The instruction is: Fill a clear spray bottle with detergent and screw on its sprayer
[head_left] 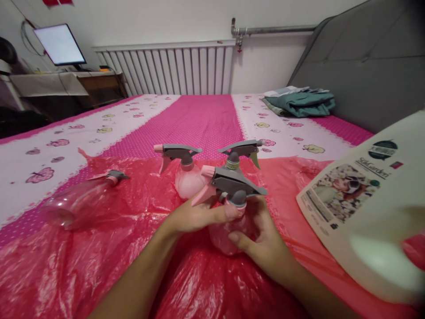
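Bottle point(219, 238): held near-upright over red plastic point(99, 266).
L hand point(196, 216): clasped at collar point(243, 206).
R hand point(265, 232): wrapped round lower half.
Sprayer point(229, 180): prob. being tightened; likely needs steady R grip, twist w/ L next.

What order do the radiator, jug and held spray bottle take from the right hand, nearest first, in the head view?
1. Held spray bottle: touching the right hand.
2. Jug: to that hand's right.
3. Radiator: against the far wall.

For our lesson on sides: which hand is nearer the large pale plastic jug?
Right. The right hand is left of the jug, apart from it; the left hand is farther left, also apart.
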`<state>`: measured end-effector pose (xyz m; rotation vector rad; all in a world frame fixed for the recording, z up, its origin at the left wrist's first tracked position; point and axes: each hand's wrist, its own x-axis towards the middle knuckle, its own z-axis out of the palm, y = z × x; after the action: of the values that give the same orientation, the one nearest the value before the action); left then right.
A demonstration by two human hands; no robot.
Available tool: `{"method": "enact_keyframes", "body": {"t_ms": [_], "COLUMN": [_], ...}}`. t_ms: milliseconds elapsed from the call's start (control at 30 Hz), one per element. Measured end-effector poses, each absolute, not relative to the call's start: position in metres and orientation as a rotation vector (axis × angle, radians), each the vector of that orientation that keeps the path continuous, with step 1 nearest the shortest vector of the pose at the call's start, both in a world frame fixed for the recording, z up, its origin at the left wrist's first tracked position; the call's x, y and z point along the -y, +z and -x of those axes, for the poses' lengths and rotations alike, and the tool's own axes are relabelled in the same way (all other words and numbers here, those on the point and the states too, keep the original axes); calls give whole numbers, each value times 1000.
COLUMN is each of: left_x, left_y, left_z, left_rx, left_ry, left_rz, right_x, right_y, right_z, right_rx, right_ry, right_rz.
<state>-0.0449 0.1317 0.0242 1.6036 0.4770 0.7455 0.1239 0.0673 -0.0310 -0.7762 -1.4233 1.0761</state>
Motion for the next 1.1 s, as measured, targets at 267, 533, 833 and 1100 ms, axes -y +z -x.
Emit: {"method": "enact_keyframes", "body": {"t_ms": [267,533,833,1100], "left_x": [-138,-143,-149,-148], "left_y": [28,30,31,31], "left_z": [47,48,48,46], "left_rx": [-397,-317,-243,-296], "left_ry": [709,677,652,626], "left_rz": [-1696,-1752,-1865,-1831], "right_x": [-71,-70,-70,-72], "right_y": [-30,-25,-24,-23], "right_z": [-124,-124,-125,-123], "right_rx": [1491,1477,1492,1506], "right_ry": [967,977,987,953], "right_rz": [749,768,834,854]}}
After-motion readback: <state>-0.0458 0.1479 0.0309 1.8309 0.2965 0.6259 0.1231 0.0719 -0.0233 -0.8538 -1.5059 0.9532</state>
